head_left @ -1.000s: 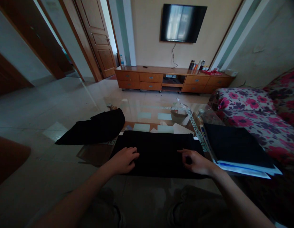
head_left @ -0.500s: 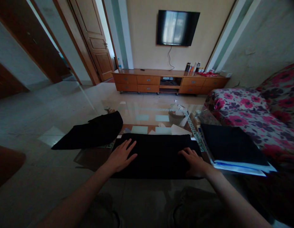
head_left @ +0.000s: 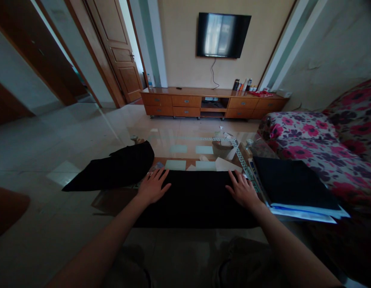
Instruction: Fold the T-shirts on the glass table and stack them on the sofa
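Observation:
A black cloth (head_left: pixel 197 200) lies as a flat, wide rectangle on the glass table (head_left: pixel 185 138) in front of me. Palm down on its far left corner rests my left hand (head_left: pixel 153 187), fingers spread. My right hand (head_left: pixel 243 189) lies the same way on the far right corner, with its fingers apart and pointing forward. Neither hand grips anything. To the left, a second black cloth (head_left: pixel 119 166) lies loosely across the table's edge. On the right is a stack of folded cloths (head_left: pixel 296 184), black on top, with white and blue edges showing below.
A sofa with a flowered cover (head_left: pixel 311 140) stands at the right. Beyond the table is a low wooden cabinet (head_left: pixel 185 102) with bottles on it, under a wall television (head_left: pixel 223 35). Brown furniture (head_left: pixel 8 212) shows at the left edge.
Both hands have moved to the far corners of the black cloth. My right fingers, curled before, are straighter now. White strips at the cloth's far corners no longer show.

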